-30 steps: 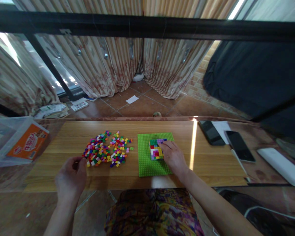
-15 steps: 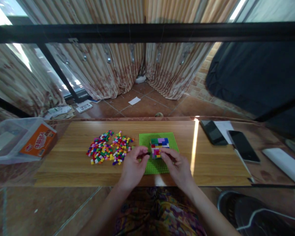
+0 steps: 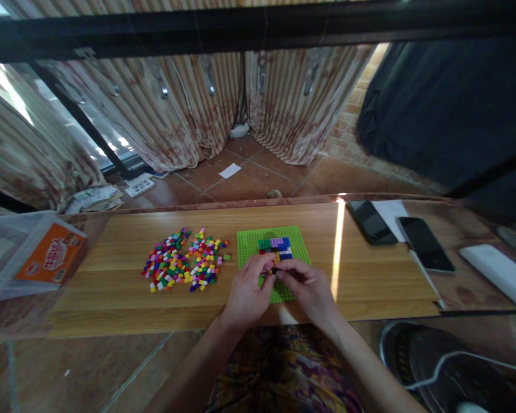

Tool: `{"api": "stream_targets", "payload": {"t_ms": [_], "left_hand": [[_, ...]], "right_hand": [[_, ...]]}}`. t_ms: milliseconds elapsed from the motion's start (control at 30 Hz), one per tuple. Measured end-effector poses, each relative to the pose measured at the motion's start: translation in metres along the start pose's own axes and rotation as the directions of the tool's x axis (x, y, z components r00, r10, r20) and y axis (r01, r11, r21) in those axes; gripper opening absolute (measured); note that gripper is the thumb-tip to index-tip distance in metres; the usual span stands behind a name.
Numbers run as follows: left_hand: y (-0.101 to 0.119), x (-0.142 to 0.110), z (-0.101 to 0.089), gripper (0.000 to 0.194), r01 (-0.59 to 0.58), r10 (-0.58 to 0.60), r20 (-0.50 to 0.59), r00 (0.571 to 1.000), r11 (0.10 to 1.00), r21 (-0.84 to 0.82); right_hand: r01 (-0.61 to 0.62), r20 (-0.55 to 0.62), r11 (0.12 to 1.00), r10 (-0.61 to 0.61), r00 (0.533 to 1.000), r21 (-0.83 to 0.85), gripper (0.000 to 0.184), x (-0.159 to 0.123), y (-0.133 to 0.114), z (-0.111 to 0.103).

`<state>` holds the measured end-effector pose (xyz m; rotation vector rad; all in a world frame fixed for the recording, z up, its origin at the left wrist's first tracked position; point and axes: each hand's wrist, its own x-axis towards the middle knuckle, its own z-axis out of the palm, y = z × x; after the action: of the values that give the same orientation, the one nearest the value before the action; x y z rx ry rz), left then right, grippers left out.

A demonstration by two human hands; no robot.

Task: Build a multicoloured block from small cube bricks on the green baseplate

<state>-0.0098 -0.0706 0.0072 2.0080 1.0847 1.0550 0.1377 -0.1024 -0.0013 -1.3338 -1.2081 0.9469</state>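
Note:
My left hand and my right hand meet over the near part of a green studded baseplate. Their fingertips are pinched together around a small black toy brick, partly covered by the fingers. Just beyond the fingers, a block of joined toy bricks in green, lilac, blue, white and yellow sits on the baseplate; my hands hide its near side. Left of the baseplate lies a spread of loose coloured bricks, with a green one at its right edge.
A clear plastic tub with an orange label stands at the left. Two dark phones and a white sheet of paper lie at the right, near a long white object. Curtains hang beyond the wooden table.
My hands have come together, the left moving right, so the black brick is now between both sets of fingertips. The camera view has tilted down slightly.

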Motion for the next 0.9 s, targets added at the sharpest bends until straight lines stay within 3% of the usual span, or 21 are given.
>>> {"api": "stream_targets", "payload": {"t_ms": [233,433,567,667,900], "left_hand": [[-0.009,0.001,0.007,0.029,0.030,-0.031,-0.003,1.000,0.995,-0.100],[-0.012,0.015,0.010,0.030,-0.039,0.039,-0.024,0.999,0.999,0.010],[-0.017,0.020,0.010,0.028,0.007,-0.001,-0.068,0.998,0.997,0.083],[-0.020,0.018,0.009,0.024,0.049,-0.034,-0.101,0.994,0.989,0.142],[-0.023,0.008,0.011,0.020,0.007,0.014,-0.087,0.996,0.972,0.237]], "right_hand": [[0.114,0.029,0.950,-0.110,0.993,-0.291,0.018,0.005,-0.002,-0.009],[0.204,0.076,0.887,-0.190,0.979,-0.415,0.016,0.021,-0.001,-0.012],[0.258,0.045,0.821,-0.274,0.961,-0.509,0.015,0.034,0.007,-0.012],[0.254,-0.003,0.793,-0.306,0.952,-0.553,0.013,0.038,0.015,-0.010],[0.273,-0.032,0.767,-0.357,0.934,-0.580,0.012,0.035,0.021,-0.007]]}}
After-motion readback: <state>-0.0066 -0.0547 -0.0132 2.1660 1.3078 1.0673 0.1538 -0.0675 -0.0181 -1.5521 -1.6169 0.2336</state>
